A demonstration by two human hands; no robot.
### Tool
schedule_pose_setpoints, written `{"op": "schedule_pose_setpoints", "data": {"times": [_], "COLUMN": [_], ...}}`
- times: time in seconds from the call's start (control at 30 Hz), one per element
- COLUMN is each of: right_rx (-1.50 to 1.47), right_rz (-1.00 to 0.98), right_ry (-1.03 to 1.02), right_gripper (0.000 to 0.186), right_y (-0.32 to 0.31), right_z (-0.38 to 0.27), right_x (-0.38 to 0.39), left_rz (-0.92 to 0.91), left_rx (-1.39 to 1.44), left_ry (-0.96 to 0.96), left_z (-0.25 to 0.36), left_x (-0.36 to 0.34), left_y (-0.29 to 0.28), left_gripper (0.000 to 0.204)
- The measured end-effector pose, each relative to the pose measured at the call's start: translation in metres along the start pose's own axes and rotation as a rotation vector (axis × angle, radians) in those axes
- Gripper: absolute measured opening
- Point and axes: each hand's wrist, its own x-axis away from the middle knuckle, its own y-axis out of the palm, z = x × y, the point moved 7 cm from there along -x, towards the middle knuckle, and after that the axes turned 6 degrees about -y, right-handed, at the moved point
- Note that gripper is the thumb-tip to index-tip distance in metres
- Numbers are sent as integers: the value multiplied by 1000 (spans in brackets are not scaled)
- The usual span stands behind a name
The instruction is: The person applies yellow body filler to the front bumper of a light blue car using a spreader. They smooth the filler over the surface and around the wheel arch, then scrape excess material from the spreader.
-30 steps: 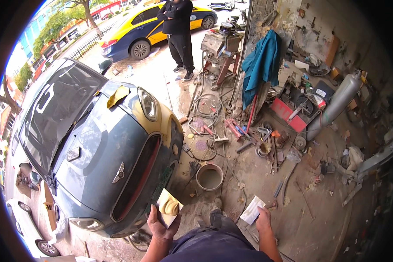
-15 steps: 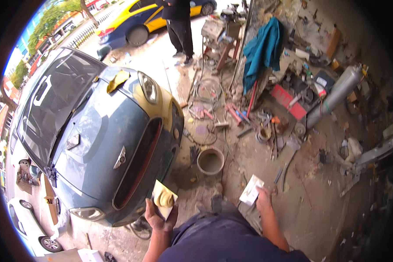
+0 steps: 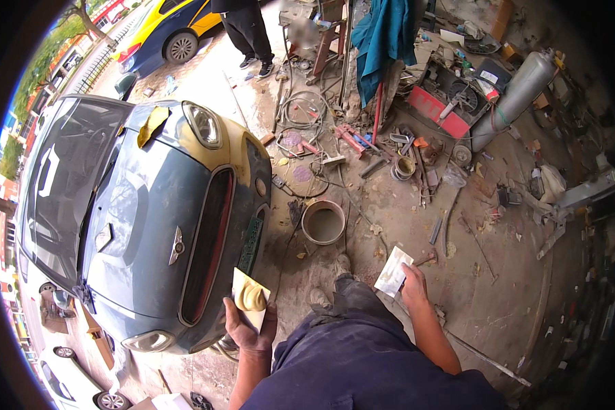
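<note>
My left hand (image 3: 252, 328) is closed round the lower part of a small pale mixing board (image 3: 240, 281) that bears a swirl of yellow body filler (image 3: 253, 297). Close beside it is the front of a blue-grey car (image 3: 160, 225), with yellowish patches near the far headlight (image 3: 203, 125). Out to the right, well apart from the car, my right hand (image 3: 413, 287) pinches the edge of a flat white spreader (image 3: 392, 272), which has smudges on its face. Some of the fingers of both hands are hidden behind what they hold.
A round bucket (image 3: 323, 223) stands ahead of my feet. Hoses (image 3: 304, 109), tools and a red toolbox (image 3: 439, 113) litter the floor, near a grey gas cylinder (image 3: 516, 99). A teal cloth (image 3: 384, 44) hangs ahead. A person (image 3: 247, 34) stands near a yellow-and-blue car (image 3: 178, 31).
My view has shifted, so the car and the floor clutter sit farther left and higher or lower in the picture. Both hands keep hold of the board and the spreader, nearly in place.
</note>
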Motion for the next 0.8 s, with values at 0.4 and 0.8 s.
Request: {"op": "schedule_pose_setpoints", "data": {"times": [0.4, 0.8], "right_rx": [-66, -32], "right_rz": [-297, -742], "right_ry": [86, 168], "right_gripper": [44, 17], "right_y": [137, 215], "right_z": [-100, -233], "right_x": [-70, -203], "left_rz": [-114, 6], "left_rx": [-7, 1], "left_ry": [-3, -23], "left_z": [-85, -224], "left_x": [-77, -240], "left_y": [77, 161], "left_gripper": [75, 76]}}
